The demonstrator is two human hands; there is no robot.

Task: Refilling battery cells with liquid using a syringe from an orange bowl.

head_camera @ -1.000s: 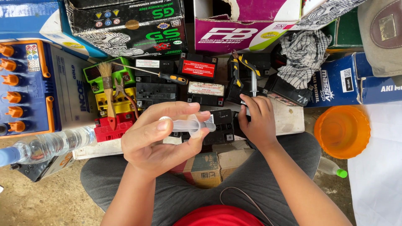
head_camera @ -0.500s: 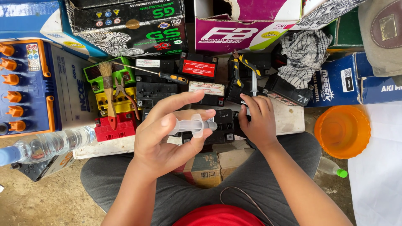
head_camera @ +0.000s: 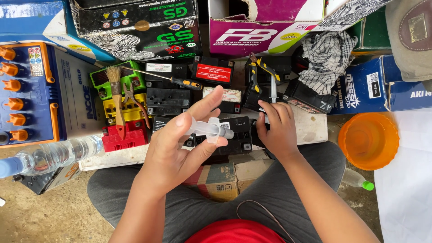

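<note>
Gripped at its flange between left hand fingers, the small clear plastic syringe, probably light, rigid and slippery, hovers above the black rectangular battery steadied by right hand.

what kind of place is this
Most likely a small battery repair or sales stall, worked at floor level. Small black batteries crowd a low board, battery cartons are stacked behind, and pliers and a screwdriver lie on top. The left hand holds a clear syringe.
</note>
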